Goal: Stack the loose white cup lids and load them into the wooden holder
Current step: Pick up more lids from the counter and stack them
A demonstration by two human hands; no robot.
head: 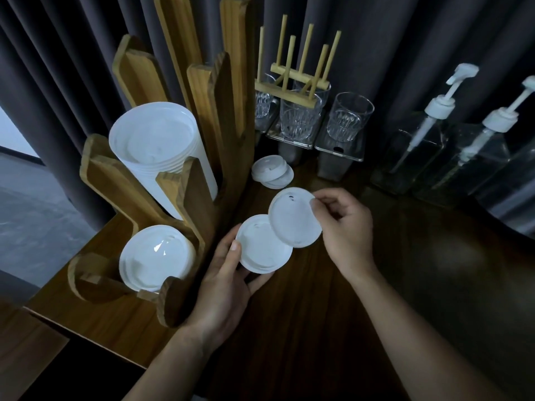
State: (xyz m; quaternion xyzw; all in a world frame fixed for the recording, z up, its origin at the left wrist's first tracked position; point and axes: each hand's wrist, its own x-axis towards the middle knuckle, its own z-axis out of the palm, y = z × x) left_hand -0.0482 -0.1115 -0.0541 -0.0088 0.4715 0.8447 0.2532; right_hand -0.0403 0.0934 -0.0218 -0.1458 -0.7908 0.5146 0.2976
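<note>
My left hand (224,282) grips a small stack of white cup lids (260,250) from below, thumb on its left rim. My right hand (344,230) pinches a single white lid (293,218) by its right edge; that lid is tilted and overlaps the upper right of the stack. A few more loose lids (272,170) lie overlapped on the dark wooden table (318,314) behind. The wooden holder (199,204) stands at the left; its front slot holds white lids (156,257) and a taller slot holds a stack of white cups (162,146).
Behind the loose lids stand clear glasses (348,118) on clear trays and a wooden peg rack (292,79). Two clear pump bottles (419,146) stand at the right. Dark curtains hang behind. The table's left edge runs just past the holder.
</note>
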